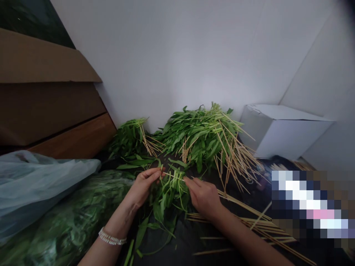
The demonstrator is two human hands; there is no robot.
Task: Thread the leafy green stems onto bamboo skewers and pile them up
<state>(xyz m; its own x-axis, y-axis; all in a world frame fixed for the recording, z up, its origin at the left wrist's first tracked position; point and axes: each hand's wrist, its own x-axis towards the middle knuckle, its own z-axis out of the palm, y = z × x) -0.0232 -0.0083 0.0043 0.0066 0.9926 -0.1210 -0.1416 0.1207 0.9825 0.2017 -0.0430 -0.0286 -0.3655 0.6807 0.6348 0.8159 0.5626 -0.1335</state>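
Observation:
In the middle of the view a thin wooden skewer (168,173) runs between my two hands, with several green leafy stems (175,180) threaded along it and their leaves hanging below. My right hand (203,194) is closed around the skewer's right part, close beside the stems. At the skewer's left end, my left hand (147,181) pinches a green stem (160,165) between thumb and fingers. Loose leaves (142,234) lie below on the dark surface (183,236). Bare skewers (263,225) are scattered under and beside my right forearm.
Against the wall lie a large pile of skewered greens (194,129) and a smaller one (129,135). Bagged greens (83,210) and a clear plastic bag (41,181) are at left, near a cardboard box (44,107). A white box (294,133) stands at right.

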